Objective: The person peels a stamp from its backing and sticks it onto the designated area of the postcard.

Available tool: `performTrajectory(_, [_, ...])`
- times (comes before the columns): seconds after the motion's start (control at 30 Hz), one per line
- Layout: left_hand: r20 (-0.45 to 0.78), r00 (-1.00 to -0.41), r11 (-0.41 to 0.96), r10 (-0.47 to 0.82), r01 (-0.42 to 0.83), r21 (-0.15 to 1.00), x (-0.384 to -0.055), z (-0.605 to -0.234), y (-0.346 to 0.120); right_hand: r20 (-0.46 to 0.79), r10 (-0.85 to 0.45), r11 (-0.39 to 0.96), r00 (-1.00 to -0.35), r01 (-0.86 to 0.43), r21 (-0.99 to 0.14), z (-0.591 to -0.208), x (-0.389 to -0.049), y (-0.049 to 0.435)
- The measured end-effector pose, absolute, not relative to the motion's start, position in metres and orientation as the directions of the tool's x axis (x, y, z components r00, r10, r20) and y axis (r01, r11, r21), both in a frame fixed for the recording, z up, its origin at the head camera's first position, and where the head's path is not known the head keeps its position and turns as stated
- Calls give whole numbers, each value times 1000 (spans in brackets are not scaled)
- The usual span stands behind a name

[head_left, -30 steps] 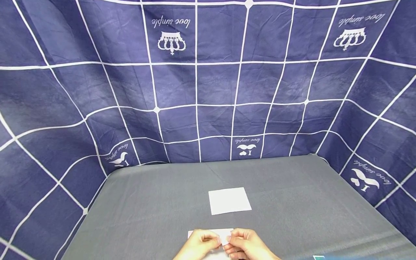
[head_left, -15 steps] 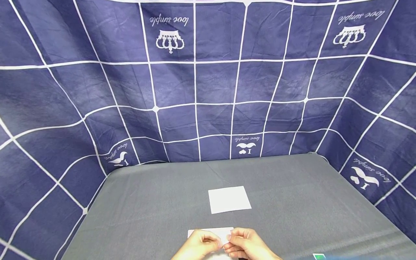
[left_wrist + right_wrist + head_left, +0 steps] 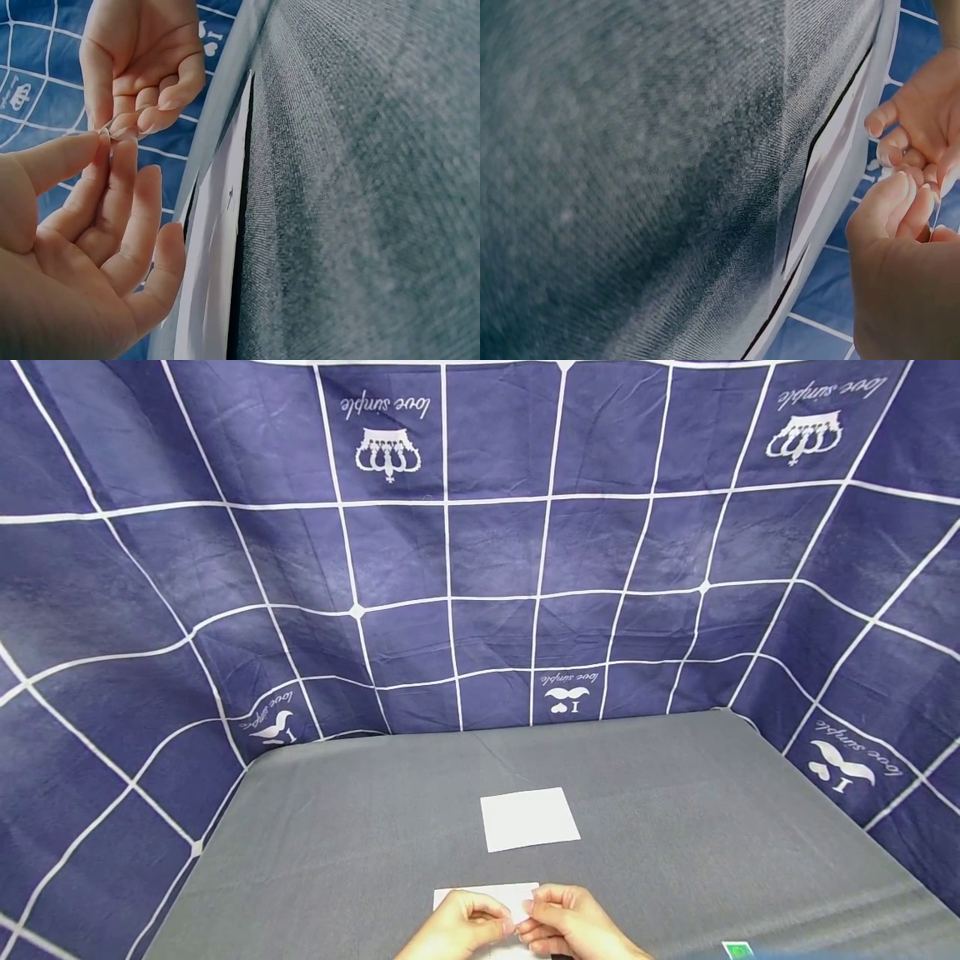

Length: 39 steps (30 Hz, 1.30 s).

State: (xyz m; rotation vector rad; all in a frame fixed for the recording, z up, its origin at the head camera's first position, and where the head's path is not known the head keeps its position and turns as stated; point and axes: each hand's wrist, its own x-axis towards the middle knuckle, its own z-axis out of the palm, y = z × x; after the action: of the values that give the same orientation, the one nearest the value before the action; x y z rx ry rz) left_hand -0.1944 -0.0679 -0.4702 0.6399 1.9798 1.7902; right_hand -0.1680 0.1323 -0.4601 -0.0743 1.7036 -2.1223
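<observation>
My left hand and right hand meet fingertip to fingertip at the bottom middle of the head view. Between them is a small, thin, whitish piece, pinched by the left thumb and index finger. The right hand pinches it from the other side, and a thin edge of it shows at those fingers in the right wrist view. Its kind I cannot tell. Beneath the hands lies a white sheet, partly covered by them. In the left wrist view this sheet appears edge-on, below the raised hands.
A second white sheet lies farther back on the grey cloth-covered table. A small green and white item is at the front right. Blue curtains with white grid lines enclose the back and sides.
The hands keep almost the same pose, fingertips together. The small piece between them shows less than a second ago. The head view has tilted slightly down.
</observation>
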Motion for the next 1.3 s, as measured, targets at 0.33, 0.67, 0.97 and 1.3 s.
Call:
performTrajectory(0.33, [14,-821,77,571,70,995,-194,-470,-67,-213,-353,-165,-911,285,-944,-462,-169,134])
performTrajectory(0.67, [37,-809,38,587,74,997,-193,-470,-68,-199,-373,-166,-906,276,-947,-461,-169,134])
performTrajectory(0.97, [97,-807,22,582,134,991,-195,-468,-69,-170,-397,-161,-902,251,-954,-463,-171,136])
performTrajectory(1.3, [90,-821,32,564,130,991,-195,-469,-68,-158,-379,-141,-912,226,-964,-465,-170,136])
